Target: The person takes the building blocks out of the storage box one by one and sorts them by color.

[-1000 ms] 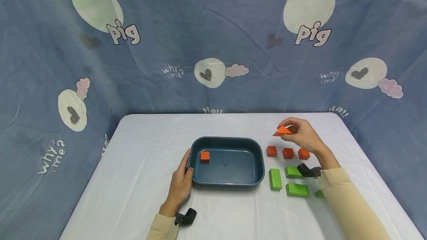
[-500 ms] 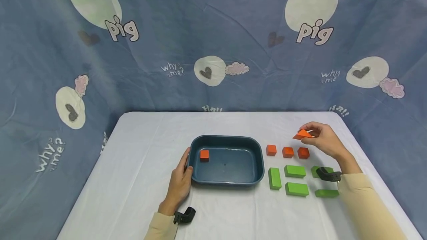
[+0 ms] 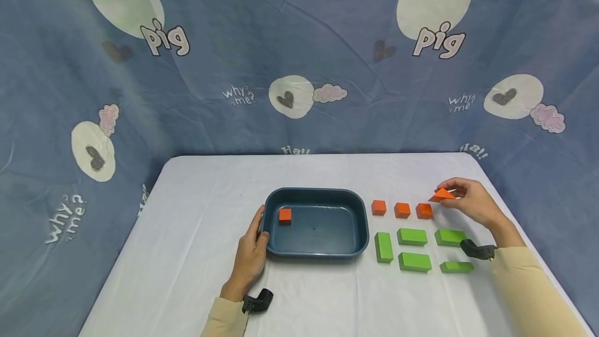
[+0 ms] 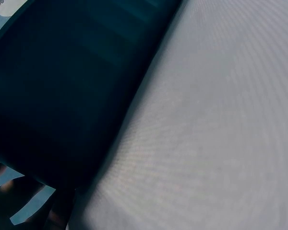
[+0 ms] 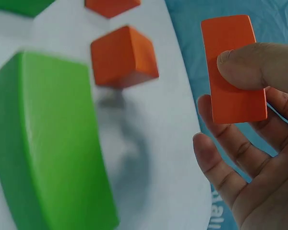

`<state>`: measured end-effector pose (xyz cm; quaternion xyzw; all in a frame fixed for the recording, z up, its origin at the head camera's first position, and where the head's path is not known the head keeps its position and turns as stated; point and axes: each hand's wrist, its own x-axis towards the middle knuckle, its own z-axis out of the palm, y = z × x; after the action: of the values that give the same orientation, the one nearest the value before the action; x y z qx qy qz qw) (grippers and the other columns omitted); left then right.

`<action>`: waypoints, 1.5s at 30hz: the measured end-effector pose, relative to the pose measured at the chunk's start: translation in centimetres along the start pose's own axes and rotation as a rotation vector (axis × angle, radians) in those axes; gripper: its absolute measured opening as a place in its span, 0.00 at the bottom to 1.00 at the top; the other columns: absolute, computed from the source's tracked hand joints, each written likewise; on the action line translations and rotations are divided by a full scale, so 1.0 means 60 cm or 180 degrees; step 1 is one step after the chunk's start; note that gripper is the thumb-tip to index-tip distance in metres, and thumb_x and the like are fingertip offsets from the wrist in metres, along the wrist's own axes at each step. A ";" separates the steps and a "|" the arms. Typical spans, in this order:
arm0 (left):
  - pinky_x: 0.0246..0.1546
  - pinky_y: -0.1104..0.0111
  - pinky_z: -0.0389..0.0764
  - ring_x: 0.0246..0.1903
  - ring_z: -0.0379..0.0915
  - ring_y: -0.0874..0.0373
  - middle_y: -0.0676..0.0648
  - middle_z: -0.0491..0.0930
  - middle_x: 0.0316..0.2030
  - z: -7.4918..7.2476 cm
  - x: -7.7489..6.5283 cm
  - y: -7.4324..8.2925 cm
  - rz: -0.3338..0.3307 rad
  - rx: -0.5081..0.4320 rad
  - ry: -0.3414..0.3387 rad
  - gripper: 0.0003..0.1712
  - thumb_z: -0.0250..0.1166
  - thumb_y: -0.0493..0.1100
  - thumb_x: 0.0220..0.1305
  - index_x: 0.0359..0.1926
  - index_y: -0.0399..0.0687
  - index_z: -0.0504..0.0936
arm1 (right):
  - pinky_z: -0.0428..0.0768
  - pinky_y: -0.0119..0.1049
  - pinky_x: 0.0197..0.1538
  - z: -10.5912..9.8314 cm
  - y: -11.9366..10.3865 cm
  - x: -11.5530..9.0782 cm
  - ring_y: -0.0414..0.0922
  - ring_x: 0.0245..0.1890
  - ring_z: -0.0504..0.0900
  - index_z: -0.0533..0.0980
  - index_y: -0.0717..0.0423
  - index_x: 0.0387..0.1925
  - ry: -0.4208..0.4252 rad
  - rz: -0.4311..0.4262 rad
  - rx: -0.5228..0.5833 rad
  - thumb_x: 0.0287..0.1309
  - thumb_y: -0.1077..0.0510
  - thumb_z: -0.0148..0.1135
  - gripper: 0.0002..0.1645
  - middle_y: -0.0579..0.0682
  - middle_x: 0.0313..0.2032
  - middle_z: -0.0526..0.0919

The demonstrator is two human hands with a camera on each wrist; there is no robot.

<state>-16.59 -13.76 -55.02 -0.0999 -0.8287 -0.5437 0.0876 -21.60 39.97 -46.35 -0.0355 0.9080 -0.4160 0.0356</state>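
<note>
My right hand (image 3: 477, 204) pinches an orange triangular block (image 3: 442, 195) between thumb and fingers, above the table's right side. In the right wrist view the thumb presses a flat rectangular face of this block (image 5: 237, 105). My left hand (image 3: 250, 259) rests along the left wall of a dark blue tray (image 3: 332, 228), with fingers fairly straight. Only dim parts of its fingers (image 4: 9, 201) show in the left wrist view. One orange cube (image 3: 285, 216) sits inside the tray, near its left end. Left of and below the held block, an orange cube (image 3: 424, 211) stands on the table.
Two more orange cubes, the middle one (image 3: 402, 210) and the left one (image 3: 378, 207), continue the row beside the tray. In front lie several green blocks, among them an arched one (image 3: 456, 267) and a lengthwise one (image 3: 384, 247). A white cloth (image 3: 187, 274) covers the table.
My right hand has carried the triangular block to the right and slightly lower, past the row of cubes, uncovering more green blocks. My left hand stays at the tray.
</note>
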 end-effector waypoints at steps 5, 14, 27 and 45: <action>0.67 0.83 0.52 0.72 0.57 0.50 0.45 0.61 0.75 -0.002 0.002 0.001 0.0036 0.0030 0.0026 0.39 0.52 0.29 0.71 0.80 0.46 0.56 | 0.79 0.31 0.37 -0.003 0.019 -0.007 0.38 0.38 0.82 0.80 0.66 0.52 0.0014 0.0090 -0.0047 0.56 0.64 0.73 0.22 0.62 0.47 0.83; 0.67 0.83 0.52 0.73 0.56 0.51 0.46 0.60 0.75 -0.002 0.001 -0.001 0.0007 0.0011 0.0006 0.39 0.51 0.29 0.71 0.81 0.47 0.55 | 0.78 0.30 0.40 0.002 0.050 -0.017 0.48 0.44 0.80 0.79 0.67 0.53 -0.0118 0.0299 -0.0236 0.55 0.63 0.74 0.24 0.62 0.49 0.83; 0.68 0.81 0.51 0.73 0.56 0.52 0.46 0.61 0.75 -0.004 0.002 0.005 -0.0082 0.0023 0.0021 0.39 0.50 0.30 0.71 0.81 0.49 0.55 | 0.75 0.28 0.40 0.000 0.081 -0.027 0.45 0.40 0.79 0.79 0.69 0.53 -0.0156 0.0487 -0.0210 0.50 0.64 0.74 0.27 0.58 0.44 0.85; 0.68 0.82 0.51 0.74 0.56 0.51 0.45 0.60 0.75 0.002 -0.001 0.000 -0.0086 -0.0011 0.0004 0.38 0.49 0.29 0.72 0.80 0.48 0.56 | 0.75 0.25 0.40 0.005 0.086 -0.031 0.47 0.41 0.79 0.77 0.72 0.54 -0.0268 0.0427 -0.0202 0.49 0.66 0.75 0.30 0.60 0.46 0.84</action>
<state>-16.55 -13.66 -55.04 -0.0885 -0.8290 -0.5463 0.0805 -19.90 43.28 -50.41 0.0068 0.9188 -0.3818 0.1004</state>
